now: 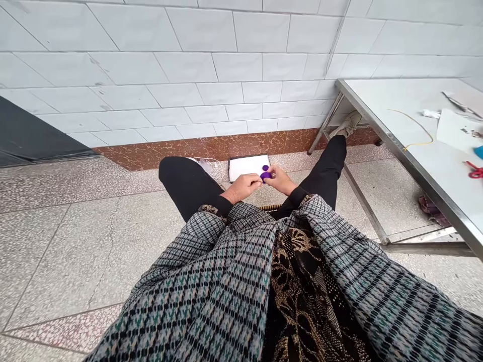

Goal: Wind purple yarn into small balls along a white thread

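My right hand (281,180) is closed on a small, rounded purple piece (265,175), pinched between thumb and fingers; what it is made of is too small to tell. Just above it, a second purple disc (265,167) shows, and whether the two are joined I cannot tell. My left hand (243,187) comes up close against the purple piece from the left, its fingertips pressed together. Whatever they pinch is hidden. Beyond both hands a white dark-edged tray or board (241,168) lies low near the wall.
A white-topped metal-framed table (418,115) stands on the right, carrying a yellow strand (418,145), red-handled scissors (476,170) and a blue item (479,151). White cords (217,170) lie left of the tray. Dark cloth (433,211) sits beneath the table. A tiled wall (204,65) rises ahead.
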Motion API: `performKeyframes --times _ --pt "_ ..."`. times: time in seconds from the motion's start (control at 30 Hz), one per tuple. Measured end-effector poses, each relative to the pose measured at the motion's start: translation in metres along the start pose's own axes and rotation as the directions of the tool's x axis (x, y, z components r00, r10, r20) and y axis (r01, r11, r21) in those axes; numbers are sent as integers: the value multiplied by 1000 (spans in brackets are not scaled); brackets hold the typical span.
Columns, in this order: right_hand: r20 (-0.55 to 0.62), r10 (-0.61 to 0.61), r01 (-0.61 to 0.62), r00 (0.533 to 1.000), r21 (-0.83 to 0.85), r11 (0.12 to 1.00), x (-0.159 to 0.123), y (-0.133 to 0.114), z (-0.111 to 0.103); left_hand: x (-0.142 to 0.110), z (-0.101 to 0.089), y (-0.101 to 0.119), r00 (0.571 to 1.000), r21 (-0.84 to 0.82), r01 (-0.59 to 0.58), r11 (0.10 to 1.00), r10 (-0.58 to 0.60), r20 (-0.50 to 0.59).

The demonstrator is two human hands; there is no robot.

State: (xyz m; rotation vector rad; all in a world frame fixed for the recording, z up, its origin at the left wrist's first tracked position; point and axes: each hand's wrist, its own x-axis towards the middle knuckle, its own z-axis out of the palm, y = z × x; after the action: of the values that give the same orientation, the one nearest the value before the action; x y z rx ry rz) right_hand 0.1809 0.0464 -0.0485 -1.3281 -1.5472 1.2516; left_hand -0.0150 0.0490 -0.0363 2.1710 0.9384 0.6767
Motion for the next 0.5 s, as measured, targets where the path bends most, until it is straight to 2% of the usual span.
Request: performKeyframes --times 0.07,0.13,0.17,0.27,0.33,0.4,0.5 --pt "110 32 -32 993 0 999 -4 -3 2 2 -9 -1 997 13 8 1000 -7 -82" --pt "288 42 -83 957 131 988 -9 -10 3 3 -14 -5 989 -18 50 999 -52 -138" --pt "333 30 -108 943 218 970 -11 -14 4 3 -14 -8 985 -55 81 995 -88 -147" --pt "247 17 -135 969 470 872 -14 -27 2 0 -6 -15 976 -212 163 963 -189 -108" --pt "187 39 -142 982 579 803 -14 -33 -2 -2 1 -17 974 -280 180 943 -210 -80" --pt "157 45 -136 987 638 758 -12 -36 -5 -3 8 -16 974 -290 182 940 -212 -76" --pt "62 35 -68 997 675 735 -8 -33 -8 -3 11 -11 985 -203 155 967 -168 -49"
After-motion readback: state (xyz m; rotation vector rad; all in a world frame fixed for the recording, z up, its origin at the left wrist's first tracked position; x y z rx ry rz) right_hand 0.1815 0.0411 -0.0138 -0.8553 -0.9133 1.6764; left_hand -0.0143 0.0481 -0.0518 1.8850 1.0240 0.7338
